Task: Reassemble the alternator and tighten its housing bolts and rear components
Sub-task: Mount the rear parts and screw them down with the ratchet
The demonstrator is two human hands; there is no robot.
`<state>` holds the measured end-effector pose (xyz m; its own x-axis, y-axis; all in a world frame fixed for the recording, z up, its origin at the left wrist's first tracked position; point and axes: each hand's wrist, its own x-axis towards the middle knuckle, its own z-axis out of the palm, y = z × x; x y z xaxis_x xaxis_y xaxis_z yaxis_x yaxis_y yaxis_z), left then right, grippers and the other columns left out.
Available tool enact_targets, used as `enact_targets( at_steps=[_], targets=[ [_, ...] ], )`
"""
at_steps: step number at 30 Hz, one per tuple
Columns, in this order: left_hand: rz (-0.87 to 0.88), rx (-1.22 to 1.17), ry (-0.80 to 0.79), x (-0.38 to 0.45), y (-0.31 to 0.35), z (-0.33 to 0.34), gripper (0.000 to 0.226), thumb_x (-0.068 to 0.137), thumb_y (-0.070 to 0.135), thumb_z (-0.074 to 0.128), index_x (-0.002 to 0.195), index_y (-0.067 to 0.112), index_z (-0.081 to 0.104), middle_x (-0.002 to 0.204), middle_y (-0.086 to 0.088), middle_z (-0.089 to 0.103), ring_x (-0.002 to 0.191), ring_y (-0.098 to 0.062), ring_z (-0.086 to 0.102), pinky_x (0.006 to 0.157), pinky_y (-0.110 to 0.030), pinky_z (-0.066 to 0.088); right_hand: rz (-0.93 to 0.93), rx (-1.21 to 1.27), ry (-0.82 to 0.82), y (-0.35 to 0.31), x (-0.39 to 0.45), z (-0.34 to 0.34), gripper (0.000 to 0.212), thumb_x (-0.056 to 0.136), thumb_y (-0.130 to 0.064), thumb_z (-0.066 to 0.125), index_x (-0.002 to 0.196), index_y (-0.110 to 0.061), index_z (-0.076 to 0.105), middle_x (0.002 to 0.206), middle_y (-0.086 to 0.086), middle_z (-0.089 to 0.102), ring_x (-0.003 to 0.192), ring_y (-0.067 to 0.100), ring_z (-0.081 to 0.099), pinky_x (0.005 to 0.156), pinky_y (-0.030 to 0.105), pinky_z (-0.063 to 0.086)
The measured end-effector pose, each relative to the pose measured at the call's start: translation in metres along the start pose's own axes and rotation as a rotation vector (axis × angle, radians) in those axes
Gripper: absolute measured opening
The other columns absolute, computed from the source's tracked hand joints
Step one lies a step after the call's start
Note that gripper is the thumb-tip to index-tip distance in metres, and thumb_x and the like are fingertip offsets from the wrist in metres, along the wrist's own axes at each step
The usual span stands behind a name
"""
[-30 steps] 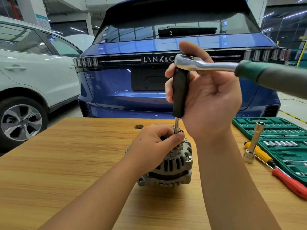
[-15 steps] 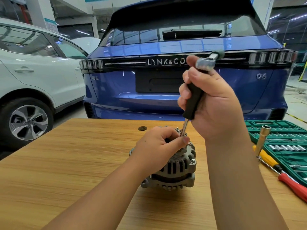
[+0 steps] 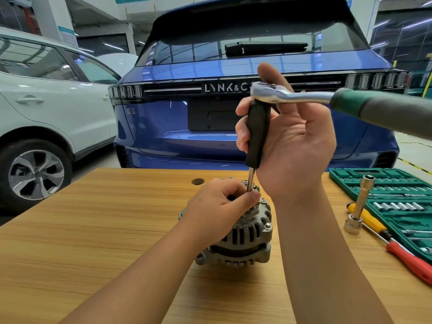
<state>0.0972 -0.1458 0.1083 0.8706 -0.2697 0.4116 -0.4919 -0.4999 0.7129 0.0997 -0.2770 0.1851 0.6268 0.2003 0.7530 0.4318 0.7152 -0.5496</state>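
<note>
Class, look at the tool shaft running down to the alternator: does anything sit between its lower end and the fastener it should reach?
The left hand pinches the shaft just above the alternator, hiding the contact point. Nothing else visibly blocks it.

Top of alternator (image 3: 243, 235) hidden under left hand (image 3: 217, 206). Driver tip lost behind left fingers (image 3: 253, 197). Ratchet (image 3: 292, 95) handle cut by right edge, blurred. Toolbox (image 3: 397, 197) and red screwdriver (image 3: 409, 260) cropped at right. Socket sizes too small to read.
</note>
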Motion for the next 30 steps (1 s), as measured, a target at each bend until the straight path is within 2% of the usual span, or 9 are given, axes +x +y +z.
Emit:
enact_targets(
  at_steps=[3, 9, 12, 14, 17, 21, 24, 27, 30],
  targets=[
    [-0.009, 0.003, 0.003, 0.001, -0.001, 0.001, 0.023, 0.096, 0.050, 0.060, 0.077, 0.038, 0.065, 0.090, 0.025, 0.063, 0.088, 0.003, 0.056, 0.069, -0.032, 0.050, 0.023, -0.050, 0.131, -0.001, 0.002, 0.003, 0.043, 0.100, -0.048, 0.032, 0.116, -0.016, 0.055, 0.084, 0.006, 0.059, 0.061, 0.019, 0.048, 0.055, 0.028, 0.038],
    [0.008, 0.036, 0.000, 0.000, -0.001, 0.001, 0.022, 0.094, 0.054, 0.062, 0.076, 0.042, 0.064, 0.089, 0.025, 0.064, 0.089, 0.004, 0.056, 0.068, -0.028, 0.046, -0.059, -0.353, 0.456, -0.004, 0.000, 0.005, 0.020, 0.096, -0.028, 0.068, 0.080, -0.019, 0.062, 0.064, -0.002, 0.046, 0.049, 0.012, 0.036, 0.045, 0.026, 0.031],
    [0.010, 0.031, 0.005, 0.000, -0.003, 0.001, 0.024, 0.093, 0.057, 0.060, 0.075, 0.041, 0.064, 0.089, 0.023, 0.065, 0.087, 0.002, 0.057, 0.067, -0.030, 0.048, 0.048, -0.181, 0.252, -0.008, 0.001, 0.003, 0.006, 0.097, -0.020, 0.063, 0.101, -0.017, 0.061, 0.071, -0.003, 0.054, 0.053, 0.011, 0.043, 0.050, 0.023, 0.037],
    [0.006, 0.027, 0.006, 0.000, -0.003, 0.001, 0.026, 0.093, 0.057, 0.059, 0.074, 0.040, 0.064, 0.087, 0.021, 0.064, 0.086, 0.000, 0.057, 0.068, -0.032, 0.050, 0.050, -0.088, 0.147, -0.007, 0.000, 0.001, 0.023, 0.096, -0.013, 0.057, 0.117, -0.020, 0.056, 0.080, -0.001, 0.060, 0.059, 0.012, 0.049, 0.055, 0.023, 0.041],
    [0.012, 0.031, 0.004, 0.001, -0.002, 0.001, 0.028, 0.096, 0.052, 0.059, 0.072, 0.039, 0.062, 0.084, 0.023, 0.064, 0.085, 0.002, 0.057, 0.066, -0.029, 0.045, -0.114, -0.248, 0.132, -0.001, -0.001, 0.003, 0.033, 0.100, -0.005, 0.053, 0.125, -0.026, 0.054, 0.085, 0.001, 0.062, 0.062, 0.015, 0.050, 0.058, 0.026, 0.044],
    [-0.002, 0.036, 0.008, 0.000, 0.000, 0.001, 0.026, 0.097, 0.051, 0.058, 0.075, 0.038, 0.064, 0.087, 0.024, 0.064, 0.086, 0.003, 0.056, 0.067, -0.028, 0.046, -0.142, -0.281, 0.128, 0.007, 0.002, 0.006, 0.037, 0.098, -0.007, 0.050, 0.127, -0.029, 0.057, 0.085, 0.003, 0.058, 0.060, 0.018, 0.045, 0.055, 0.028, 0.040],
    [-0.005, 0.021, 0.014, 0.000, 0.000, 0.001, 0.026, 0.097, 0.050, 0.059, 0.074, 0.038, 0.062, 0.084, 0.025, 0.064, 0.084, 0.003, 0.057, 0.068, -0.028, 0.046, -0.080, -0.101, 0.080, 0.007, 0.002, 0.002, 0.039, 0.098, -0.019, 0.034, 0.128, -0.021, 0.058, 0.086, 0.008, 0.061, 0.061, 0.023, 0.045, 0.056, 0.029, 0.037],
    [-0.003, 0.010, 0.016, -0.001, 0.001, 0.001, 0.026, 0.097, 0.049, 0.060, 0.073, 0.038, 0.061, 0.084, 0.024, 0.064, 0.084, 0.002, 0.057, 0.069, -0.029, 0.046, -0.030, -0.027, 0.068, 0.005, 0.001, 0.001, 0.054, 0.102, -0.047, 0.020, 0.128, -0.019, 0.058, 0.085, 0.009, 0.061, 0.061, 0.023, 0.044, 0.056, 0.030, 0.035],
    [-0.005, 0.017, 0.016, 0.000, 0.001, 0.001, 0.025, 0.097, 0.049, 0.060, 0.074, 0.039, 0.062, 0.084, 0.024, 0.064, 0.083, 0.002, 0.058, 0.069, -0.031, 0.049, -0.003, -0.072, 0.138, 0.005, 0.004, 0.005, 0.058, 0.100, -0.060, 0.029, 0.126, -0.016, 0.057, 0.081, 0.007, 0.059, 0.058, 0.021, 0.044, 0.053, 0.029, 0.035]
  ],
)
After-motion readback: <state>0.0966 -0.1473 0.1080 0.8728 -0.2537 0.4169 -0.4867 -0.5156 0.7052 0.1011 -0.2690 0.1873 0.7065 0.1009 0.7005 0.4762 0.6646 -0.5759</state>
